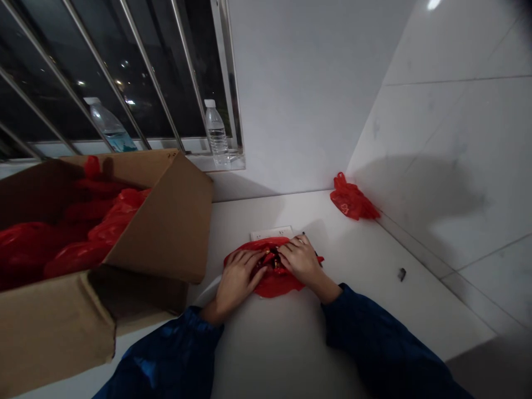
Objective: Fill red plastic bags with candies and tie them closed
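A red plastic bag (279, 286) lies on the white tabletop in front of me with its mouth spread. Small dark and gold-coloured pieces (274, 260) show inside it, too small to name. My left hand (238, 280) rests over the bag's left side, fingers stretched out and thumb apart. On the right side, my right hand (302, 259) has its fingers bent over the bag's edge, closed on the plastic. Its fingertips are partly hidden at the opening.
An open cardboard box (178, 221) holding several red bags (120, 216) stands left. Behind my hands is a white power strip (272, 233). Another red bag (351, 199) sits by the wall, a small dark object (401, 274) lies right, and a water bottle (216, 136) stands on the sill.
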